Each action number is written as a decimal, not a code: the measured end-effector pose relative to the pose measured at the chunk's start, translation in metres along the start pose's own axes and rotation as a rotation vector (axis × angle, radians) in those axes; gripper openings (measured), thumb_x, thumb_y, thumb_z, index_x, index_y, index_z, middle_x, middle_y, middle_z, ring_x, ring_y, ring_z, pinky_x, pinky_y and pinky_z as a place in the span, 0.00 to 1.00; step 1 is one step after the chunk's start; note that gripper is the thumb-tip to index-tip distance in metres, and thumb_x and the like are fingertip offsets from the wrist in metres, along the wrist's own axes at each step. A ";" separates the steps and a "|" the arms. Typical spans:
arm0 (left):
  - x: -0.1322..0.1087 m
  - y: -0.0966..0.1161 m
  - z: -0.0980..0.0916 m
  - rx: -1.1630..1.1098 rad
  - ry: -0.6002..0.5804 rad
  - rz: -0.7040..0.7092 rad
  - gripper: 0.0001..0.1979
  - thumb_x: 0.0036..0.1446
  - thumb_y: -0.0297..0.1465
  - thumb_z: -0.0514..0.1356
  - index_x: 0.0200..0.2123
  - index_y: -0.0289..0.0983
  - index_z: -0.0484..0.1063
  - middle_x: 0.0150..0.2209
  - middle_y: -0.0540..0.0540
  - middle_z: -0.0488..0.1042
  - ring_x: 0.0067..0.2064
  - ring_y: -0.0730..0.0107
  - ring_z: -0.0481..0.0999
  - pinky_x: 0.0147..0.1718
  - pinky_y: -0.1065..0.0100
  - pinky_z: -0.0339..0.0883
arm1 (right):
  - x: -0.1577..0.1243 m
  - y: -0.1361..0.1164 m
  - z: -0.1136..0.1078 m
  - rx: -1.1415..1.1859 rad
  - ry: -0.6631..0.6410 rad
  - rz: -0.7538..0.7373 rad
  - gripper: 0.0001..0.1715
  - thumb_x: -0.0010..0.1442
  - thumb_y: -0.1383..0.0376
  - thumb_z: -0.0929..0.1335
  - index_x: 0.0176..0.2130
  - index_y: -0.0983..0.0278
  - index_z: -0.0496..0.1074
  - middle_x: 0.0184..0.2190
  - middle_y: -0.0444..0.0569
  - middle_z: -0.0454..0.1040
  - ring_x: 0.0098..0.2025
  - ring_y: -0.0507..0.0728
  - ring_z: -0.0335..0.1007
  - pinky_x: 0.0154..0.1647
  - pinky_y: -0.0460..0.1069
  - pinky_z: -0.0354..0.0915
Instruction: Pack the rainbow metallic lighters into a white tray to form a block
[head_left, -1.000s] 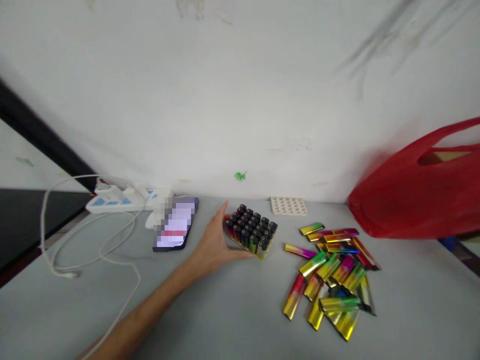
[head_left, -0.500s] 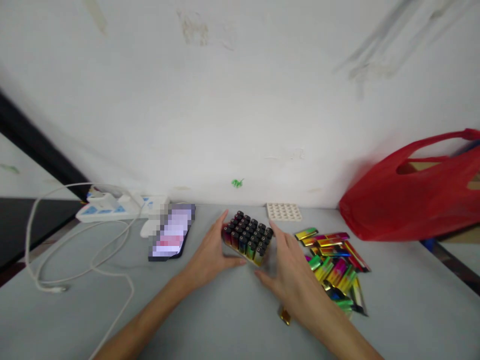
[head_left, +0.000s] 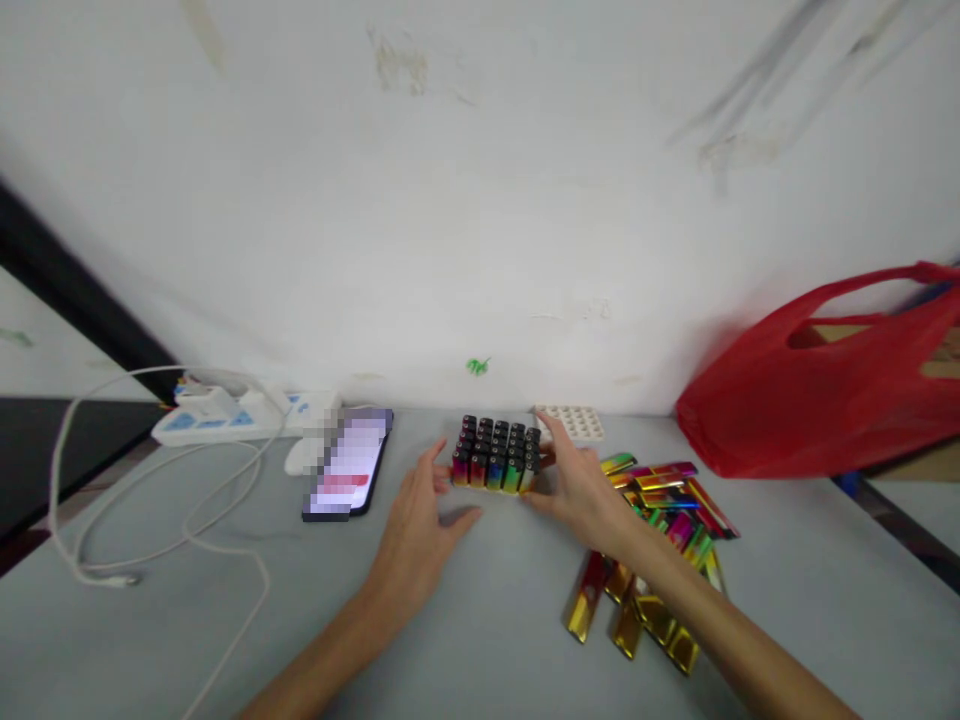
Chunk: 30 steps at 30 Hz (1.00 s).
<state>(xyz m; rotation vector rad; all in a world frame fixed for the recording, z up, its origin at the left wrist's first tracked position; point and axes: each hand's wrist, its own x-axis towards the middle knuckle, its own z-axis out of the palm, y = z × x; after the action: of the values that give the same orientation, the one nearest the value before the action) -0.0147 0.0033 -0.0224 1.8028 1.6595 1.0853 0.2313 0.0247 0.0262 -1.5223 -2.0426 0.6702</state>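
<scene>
A block of upright lighters with black tops and shiny coloured bodies stands in rows on the grey table, in a pale tray that shows only as a thin edge. My left hand is at its left side, fingers apart, thumb pointing toward the block's front. At the right side is my right hand, its fingers and thumb around the block's right end. A heap of loose shiny lighters lies to the right, partly hidden beneath my right forearm.
Behind my right hand a white tray with holes lies by the wall. A phone, a power strip and a looped white cable are on the left. A red bag stands at the right.
The block has turned so its front row faces me and sits slightly farther back. My left hand has drawn back a little from it. My right arm has shifted, showing more loose lighters.
</scene>
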 end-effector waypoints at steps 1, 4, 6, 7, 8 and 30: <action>0.005 0.001 0.000 -0.005 0.000 -0.004 0.43 0.56 0.30 0.76 0.71 0.39 0.63 0.46 0.46 0.81 0.46 0.54 0.82 0.53 0.50 0.79 | 0.007 0.003 -0.001 -0.007 0.008 -0.026 0.64 0.58 0.69 0.78 0.80 0.63 0.47 0.58 0.59 0.83 0.61 0.70 0.78 0.68 0.64 0.60; 0.023 0.003 0.000 -0.029 0.005 -0.014 0.42 0.53 0.29 0.76 0.68 0.37 0.63 0.39 0.51 0.80 0.38 0.59 0.81 0.46 0.54 0.80 | 0.028 0.008 -0.001 -0.086 -0.010 -0.077 0.63 0.60 0.67 0.78 0.80 0.64 0.45 0.63 0.63 0.80 0.67 0.72 0.73 0.69 0.65 0.56; 0.033 0.004 0.000 -0.039 0.011 -0.019 0.43 0.51 0.29 0.78 0.67 0.38 0.63 0.37 0.52 0.79 0.37 0.59 0.82 0.43 0.56 0.80 | 0.038 0.009 0.002 -0.174 -0.014 -0.097 0.63 0.62 0.65 0.78 0.81 0.65 0.44 0.65 0.65 0.78 0.67 0.73 0.72 0.69 0.66 0.55; 0.037 0.005 0.001 -0.038 0.018 -0.018 0.44 0.50 0.28 0.78 0.67 0.38 0.63 0.37 0.53 0.79 0.37 0.59 0.82 0.43 0.57 0.81 | 0.042 0.009 0.003 -0.222 -0.003 -0.102 0.63 0.62 0.64 0.78 0.80 0.65 0.44 0.65 0.66 0.78 0.67 0.75 0.72 0.68 0.66 0.54; 0.041 0.005 0.001 -0.033 0.022 -0.015 0.44 0.51 0.27 0.78 0.67 0.38 0.63 0.38 0.52 0.79 0.37 0.60 0.83 0.43 0.57 0.81 | 0.045 0.009 0.005 -0.268 0.016 -0.102 0.63 0.62 0.63 0.79 0.80 0.66 0.45 0.64 0.67 0.78 0.66 0.76 0.72 0.66 0.66 0.54; 0.086 0.018 0.015 0.149 0.008 0.050 0.24 0.61 0.27 0.73 0.53 0.41 0.65 0.42 0.45 0.86 0.38 0.55 0.87 0.41 0.59 0.77 | 0.059 0.029 0.006 -0.576 0.400 -0.030 0.32 0.62 0.54 0.82 0.57 0.62 0.71 0.53 0.59 0.75 0.56 0.71 0.65 0.52 0.60 0.58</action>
<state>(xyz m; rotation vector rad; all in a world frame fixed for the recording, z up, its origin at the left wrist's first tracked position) 0.0044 0.0860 0.0035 1.9446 1.7500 1.0151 0.2331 0.0885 0.0087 -1.7436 -2.0188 -0.2586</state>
